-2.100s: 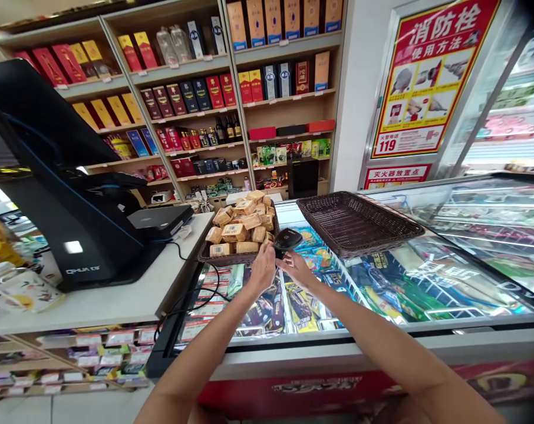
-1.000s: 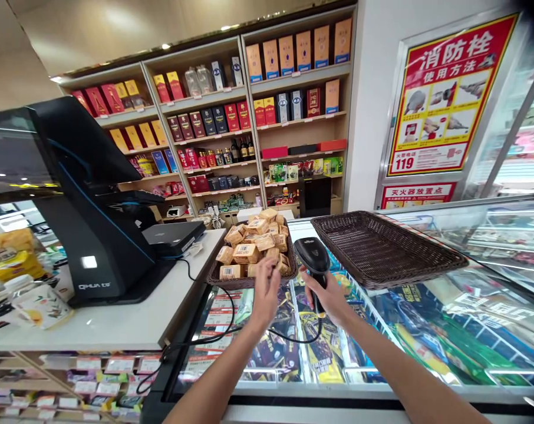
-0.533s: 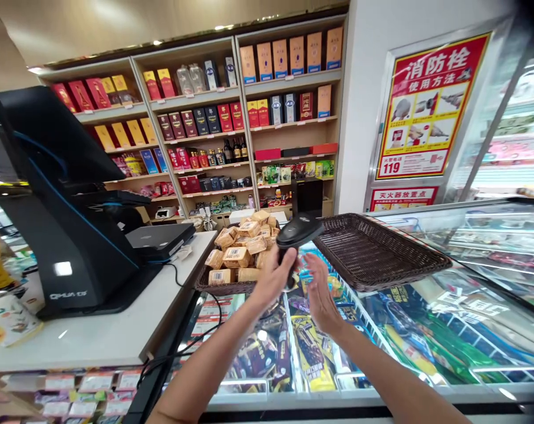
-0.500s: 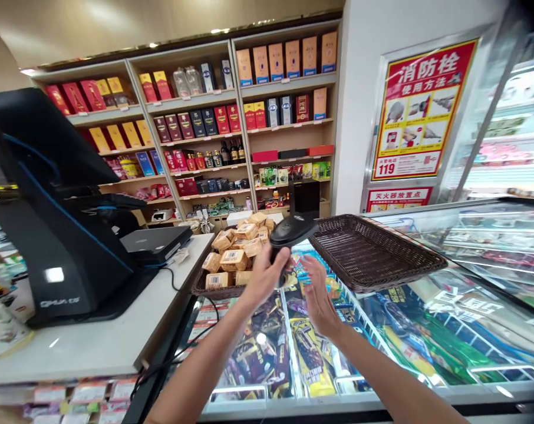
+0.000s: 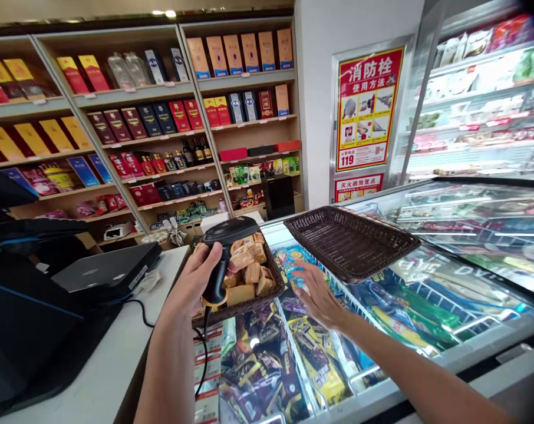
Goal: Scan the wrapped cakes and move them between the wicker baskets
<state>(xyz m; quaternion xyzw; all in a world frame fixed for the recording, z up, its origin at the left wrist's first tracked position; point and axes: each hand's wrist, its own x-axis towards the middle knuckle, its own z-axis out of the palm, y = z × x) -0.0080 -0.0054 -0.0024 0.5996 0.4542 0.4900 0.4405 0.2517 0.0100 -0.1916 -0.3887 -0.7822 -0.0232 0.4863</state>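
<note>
My left hand [image 5: 195, 281] is wrapped round the grip of a black barcode scanner [image 5: 217, 268], its head pointing right and its cable hanging down. Behind the scanner lies a dark wicker basket [image 5: 273, 288] holding several small wrapped packs [image 5: 244, 259], partly hidden by the scanner and hand. My right hand [image 5: 317, 294] is held above the freezer's glass top with its fingers stretched out and nothing in it. Just beyond it, to the right, sits a second dark wicker basket [image 5: 353, 241] with nothing inside.
The glass-topped freezer [image 5: 417, 282] contains wire baskets of packaged ice creams [image 5: 267, 365]. On the left stand a white counter [image 5: 129, 335], a dark checkout terminal [image 5: 19, 330] and a flat black device [image 5: 112, 265]. Shelves of boxed bottles [image 5: 156, 123] line the back wall.
The view has turned right. My left hand has moved left with the scanner, now in front of the pack-filled basket. My hands are farther apart, and my right hand's fingers have lowered and stretched out.
</note>
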